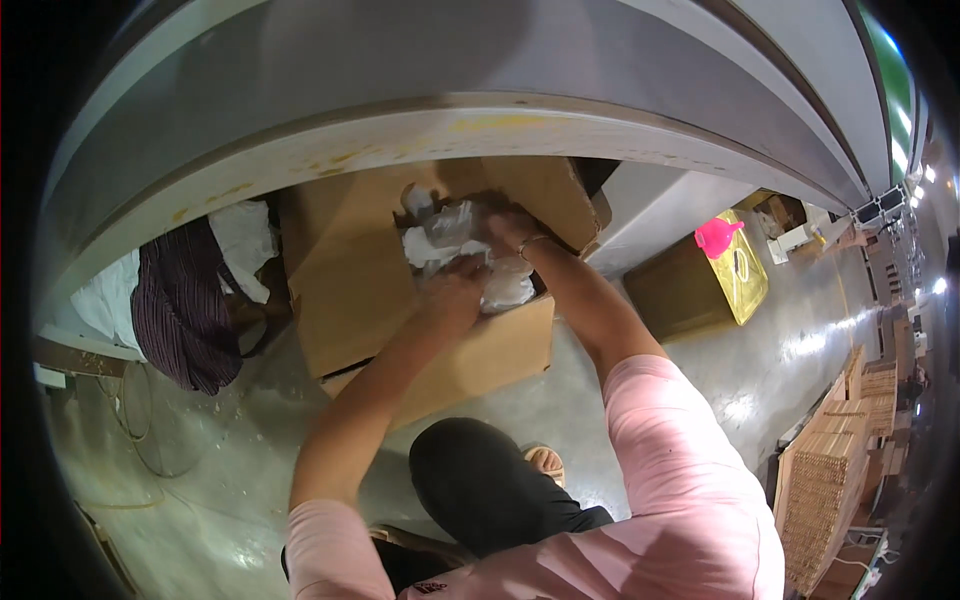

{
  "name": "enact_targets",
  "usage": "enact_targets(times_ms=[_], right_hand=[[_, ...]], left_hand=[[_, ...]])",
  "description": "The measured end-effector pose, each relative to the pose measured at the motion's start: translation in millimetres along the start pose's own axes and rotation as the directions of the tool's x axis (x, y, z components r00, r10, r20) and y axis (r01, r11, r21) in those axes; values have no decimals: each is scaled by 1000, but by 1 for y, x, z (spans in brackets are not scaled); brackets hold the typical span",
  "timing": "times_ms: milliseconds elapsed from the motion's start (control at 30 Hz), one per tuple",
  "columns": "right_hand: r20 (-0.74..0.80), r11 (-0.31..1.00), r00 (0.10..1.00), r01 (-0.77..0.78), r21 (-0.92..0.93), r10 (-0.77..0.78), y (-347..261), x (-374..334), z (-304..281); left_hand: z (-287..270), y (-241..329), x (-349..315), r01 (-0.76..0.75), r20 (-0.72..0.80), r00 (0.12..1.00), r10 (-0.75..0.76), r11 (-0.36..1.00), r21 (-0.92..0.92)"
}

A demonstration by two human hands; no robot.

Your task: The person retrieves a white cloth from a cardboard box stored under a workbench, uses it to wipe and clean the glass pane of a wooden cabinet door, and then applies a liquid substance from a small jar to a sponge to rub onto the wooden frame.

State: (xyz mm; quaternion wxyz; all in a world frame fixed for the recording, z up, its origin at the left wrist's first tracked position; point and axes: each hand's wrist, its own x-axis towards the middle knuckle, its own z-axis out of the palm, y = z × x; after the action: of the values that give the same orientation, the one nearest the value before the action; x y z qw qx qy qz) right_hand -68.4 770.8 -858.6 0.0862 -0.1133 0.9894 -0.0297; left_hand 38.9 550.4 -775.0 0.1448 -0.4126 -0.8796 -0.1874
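An open cardboard box point(345, 270) sits on the floor under the machine's ledge, its flaps folded outward. Crumpled clear and white plastic bags point(450, 222) fill its opening. My left hand point(455, 290) is at the box's near side, its fingers closed against a plastic bag point(508, 288). Farther in and to the right, my right hand point(510, 230) reaches among the bags; shade and plastic blur its fingers. What lies beneath the bags is hidden.
A grey machine ledge point(400, 130) overhangs the box. Dark striped cloth point(190, 305) and white cloth point(243, 245) hang at the left. To the right stand a yellow-lined bin point(690, 285) with a pink funnel-shaped item point(717, 236) and stacked cardboard point(825, 480). A cable loops on the left floor.
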Motion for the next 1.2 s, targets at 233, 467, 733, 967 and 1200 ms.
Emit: enact_targets(times_ms=[233,467,733,967,1200], right_hand=[[-69,862,987,160,481,-145,33,-23,-49],[114,912,993,-20,409,-29,30,-20,-50],[60,984,997,26,176,-38,-3,-38,-62],[245,926,968,-141,351,54,-1,-22,-53],[209,802,977,-86,590,-50,7,-33,-55]], left_hand=[[54,-39,-1,364,574,749,-331,930,61],[80,-29,0,350,301,882,-363,932,99],[83,-45,15,458,410,871,-270,747,-482],[82,-39,31,715,651,665,-367,564,-412],[142,-57,-10,558,585,742,-328,785,-267]])
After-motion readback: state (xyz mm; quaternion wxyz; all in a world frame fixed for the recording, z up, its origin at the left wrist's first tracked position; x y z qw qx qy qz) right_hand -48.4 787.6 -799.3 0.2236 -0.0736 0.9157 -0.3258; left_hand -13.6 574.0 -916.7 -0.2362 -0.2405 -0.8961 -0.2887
